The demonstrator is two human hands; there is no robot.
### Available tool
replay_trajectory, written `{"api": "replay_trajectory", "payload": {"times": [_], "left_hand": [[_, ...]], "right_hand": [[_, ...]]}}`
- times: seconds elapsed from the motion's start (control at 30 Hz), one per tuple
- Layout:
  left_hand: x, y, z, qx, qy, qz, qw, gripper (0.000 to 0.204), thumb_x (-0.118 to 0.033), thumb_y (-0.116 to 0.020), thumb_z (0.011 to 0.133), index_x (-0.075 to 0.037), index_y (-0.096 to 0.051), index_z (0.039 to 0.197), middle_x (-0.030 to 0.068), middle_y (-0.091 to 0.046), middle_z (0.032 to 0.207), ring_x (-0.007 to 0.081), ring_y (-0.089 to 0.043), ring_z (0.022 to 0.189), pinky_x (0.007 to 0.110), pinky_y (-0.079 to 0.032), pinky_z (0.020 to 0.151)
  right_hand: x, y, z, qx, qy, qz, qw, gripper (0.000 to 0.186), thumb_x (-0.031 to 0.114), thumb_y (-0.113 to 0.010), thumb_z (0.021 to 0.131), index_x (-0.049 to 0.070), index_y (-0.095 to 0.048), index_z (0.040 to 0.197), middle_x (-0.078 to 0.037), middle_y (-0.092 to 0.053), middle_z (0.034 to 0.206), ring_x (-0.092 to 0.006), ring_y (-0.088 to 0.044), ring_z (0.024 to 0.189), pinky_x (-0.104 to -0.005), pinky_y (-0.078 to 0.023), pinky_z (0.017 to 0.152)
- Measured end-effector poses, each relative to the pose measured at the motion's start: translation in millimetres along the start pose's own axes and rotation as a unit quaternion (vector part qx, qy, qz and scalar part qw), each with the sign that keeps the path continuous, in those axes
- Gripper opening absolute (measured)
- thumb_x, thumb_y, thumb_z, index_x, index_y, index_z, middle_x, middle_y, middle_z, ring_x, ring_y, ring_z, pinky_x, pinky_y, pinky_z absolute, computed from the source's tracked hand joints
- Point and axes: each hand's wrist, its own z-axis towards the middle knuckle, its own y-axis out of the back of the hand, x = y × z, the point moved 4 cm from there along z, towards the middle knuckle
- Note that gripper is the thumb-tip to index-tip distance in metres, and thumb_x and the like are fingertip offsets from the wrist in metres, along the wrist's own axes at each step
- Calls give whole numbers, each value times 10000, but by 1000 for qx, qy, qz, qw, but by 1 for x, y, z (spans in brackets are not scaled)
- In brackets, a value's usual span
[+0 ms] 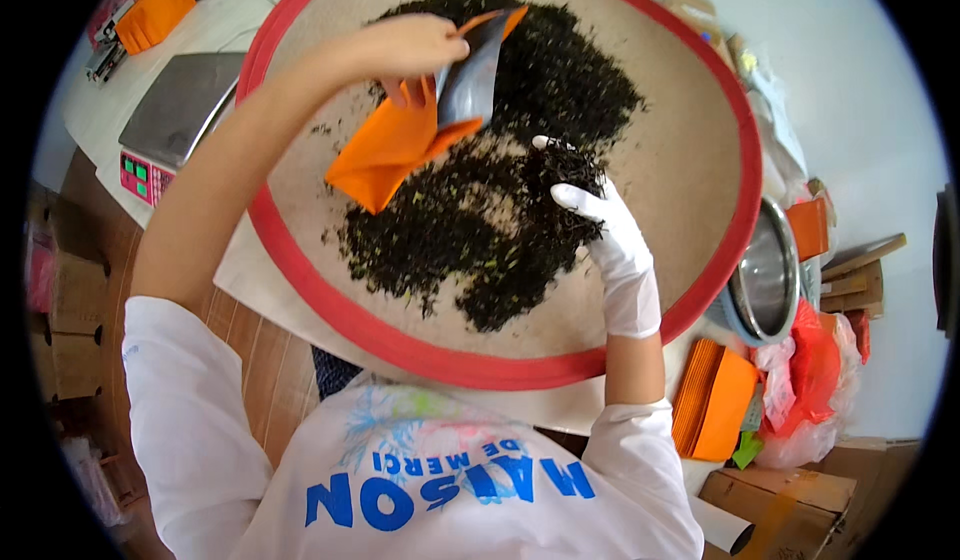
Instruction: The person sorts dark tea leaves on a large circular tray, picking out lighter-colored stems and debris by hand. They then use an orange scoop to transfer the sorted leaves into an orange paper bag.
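A wide round tray with a red rim (740,160) holds loose dark, dried leaves (420,240) in piles. My bare left hand (420,55) grips an orange pouch (385,155) with a silver lining, tilted over the upper left part of the piles, its mouth spread. Just right of the pouch, my white-gloved right hand (600,210) cradles a clump of dark leaves (560,170), palm up, with the thumb and fingers curled around its sides.
A scale (175,110) stands left of the tray, more orange packets (155,15) behind it. At right are metal bowls (765,270), a stack of orange pouches (715,395), plastic bags (810,370) and cardboard boxes (780,510). More boxes (75,300) sit at far left.
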Motion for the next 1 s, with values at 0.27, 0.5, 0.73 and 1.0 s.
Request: {"api": "replay_trajectory", "payload": {"times": [0.27, 0.5, 0.73, 1.0], "left_hand": [[-32, -9, 21, 5, -25, 217, 976, 374, -228, -444, 863, 91, -637, 890, 264, -671, 900, 376, -681, 850, 451, -558, 725], [-45, -55, 44, 163, -39, 42, 985, 343, -96, -415, 869, 178, -566, 1010, 282, -649, 1011, 314, -708, 863, 438, -614, 621], [-46, -99, 37, 133, -9, -8, 991, 282, -3, -409, 835, 154, -641, 871, 247, -697, 839, 283, -720, 658, 366, -593, 606], [-51, -64, -8, -109, -192, 161, 962, 275, -176, -479, 946, 35, -653, 921, 265, -649, 837, 418, -640, 821, 504, -494, 769]], "right_hand": [[33, 13, -1, -66, 40, 94, 993, 547, 221, -681, 837, 67, -542, 1343, -4, -610, 1183, -116, -538, 1029, -265, -421, 910], [37, 18, 2, -53, 86, 202, 974, 476, 188, -536, 933, 46, -480, 1384, -75, -610, 1249, -183, -596, 1093, -322, -480, 950], [22, 11, 12, -75, 62, 343, 934, 387, 220, -576, 929, 94, -556, 1294, -61, -652, 1156, -213, -627, 1021, -367, -501, 923], [-5, -48, 28, -55, -57, 323, 943, 413, 272, -633, 928, 111, -527, 1294, -33, -594, 1257, -189, -596, 1108, -365, -487, 963]]}}
